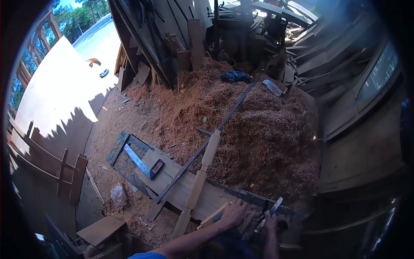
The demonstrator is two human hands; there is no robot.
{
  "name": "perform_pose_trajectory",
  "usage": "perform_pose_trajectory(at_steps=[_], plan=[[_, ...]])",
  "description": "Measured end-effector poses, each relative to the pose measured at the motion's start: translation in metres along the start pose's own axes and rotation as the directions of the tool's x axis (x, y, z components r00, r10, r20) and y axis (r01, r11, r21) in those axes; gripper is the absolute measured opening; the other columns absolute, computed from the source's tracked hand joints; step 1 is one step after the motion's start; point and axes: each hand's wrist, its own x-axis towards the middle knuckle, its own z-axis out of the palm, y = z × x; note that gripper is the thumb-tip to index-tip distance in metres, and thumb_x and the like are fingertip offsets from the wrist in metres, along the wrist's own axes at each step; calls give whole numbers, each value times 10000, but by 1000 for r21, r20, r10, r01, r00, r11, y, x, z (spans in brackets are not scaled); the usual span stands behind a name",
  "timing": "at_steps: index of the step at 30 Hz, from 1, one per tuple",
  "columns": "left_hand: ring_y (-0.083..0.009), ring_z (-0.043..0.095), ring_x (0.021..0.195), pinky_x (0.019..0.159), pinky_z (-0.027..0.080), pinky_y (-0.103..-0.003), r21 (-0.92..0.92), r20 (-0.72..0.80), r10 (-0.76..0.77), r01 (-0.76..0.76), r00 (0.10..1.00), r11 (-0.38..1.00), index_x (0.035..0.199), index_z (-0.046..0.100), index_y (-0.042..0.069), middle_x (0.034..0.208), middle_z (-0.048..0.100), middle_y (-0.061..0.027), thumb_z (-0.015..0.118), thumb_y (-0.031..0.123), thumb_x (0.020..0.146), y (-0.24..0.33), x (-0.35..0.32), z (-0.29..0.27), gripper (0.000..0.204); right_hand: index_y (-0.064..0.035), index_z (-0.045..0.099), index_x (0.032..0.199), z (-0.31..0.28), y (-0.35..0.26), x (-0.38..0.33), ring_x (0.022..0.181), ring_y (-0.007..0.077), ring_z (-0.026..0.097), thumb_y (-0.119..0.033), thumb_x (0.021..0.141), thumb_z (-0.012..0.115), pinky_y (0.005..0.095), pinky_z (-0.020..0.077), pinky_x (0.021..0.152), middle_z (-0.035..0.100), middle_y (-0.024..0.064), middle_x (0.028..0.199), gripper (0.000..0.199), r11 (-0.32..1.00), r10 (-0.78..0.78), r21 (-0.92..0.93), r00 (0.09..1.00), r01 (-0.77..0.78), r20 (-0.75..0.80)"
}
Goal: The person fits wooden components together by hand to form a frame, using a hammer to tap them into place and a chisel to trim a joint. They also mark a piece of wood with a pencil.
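My left hand (235, 213) is closed over the end of a short pale wooden piece (212, 216) at the near side of a low workbench. A dark bluish part shows beside that piece; I cannot tell what it is. To its right, my right hand (271, 222) is closed round a tool with a flat, shiny metal blade (276, 205) pointing up, its handle hidden in the fist. A partly shaped wooden leg (200, 175) slants across the bench's flat board (177, 170), beside a long dark metal bar (185, 167). A try square (141, 162) lies on the bench's left end.
A big heap of reddish wood shavings (254, 134) rises beyond the bench, with a dark blue plastic bag (236, 77) on top. Boards (332, 56) are stacked at the right. A bright panel (56, 86) and wooden frame (64, 172) stand left. A clear plastic bag (118, 195) lies on the floor.
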Motion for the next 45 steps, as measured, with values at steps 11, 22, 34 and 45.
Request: perform_pose_trajectory(at_steps=[11,22,34,45], plan=[[-379,691,797,624,556,-508,60,84,-285,281,955,958,1146,599,101,981,605,-207,519,205,958,-49,2,47,229,2,661,1037,2,77,-24,911,426,687,-201,789,787,515,520,802,706,231,959,344,682,-157,-731,969,-31,-188],[-398,719,842,685,577,-515,-81,182,-329,348,926,934,1030,594,-17,885,689,-267,564,117,893,-32,42,6,194,17,682,1072,39,-77,-63,857,287,713,-191,906,676,384,543,795,727,184,934,266,825,-269,-504,962,256,48],[-469,677,885,765,556,-512,-118,94,-201,211,975,970,949,596,-69,894,669,-313,602,158,866,-61,55,-80,242,25,592,1276,98,-120,-52,922,185,683,-190,919,733,323,547,798,692,121,1031,440,965,-227,-33,897,259,380],[-173,635,1001,849,585,-354,-828,113,-474,346,873,440,1222,519,-56,1111,619,-124,666,233,971,-114,-7,-181,410,-8,417,1426,163,-195,-72,1068,441,637,-173,750,794,449,534,911,620,268,1183,791,642,-458,-320,683,697,569]])
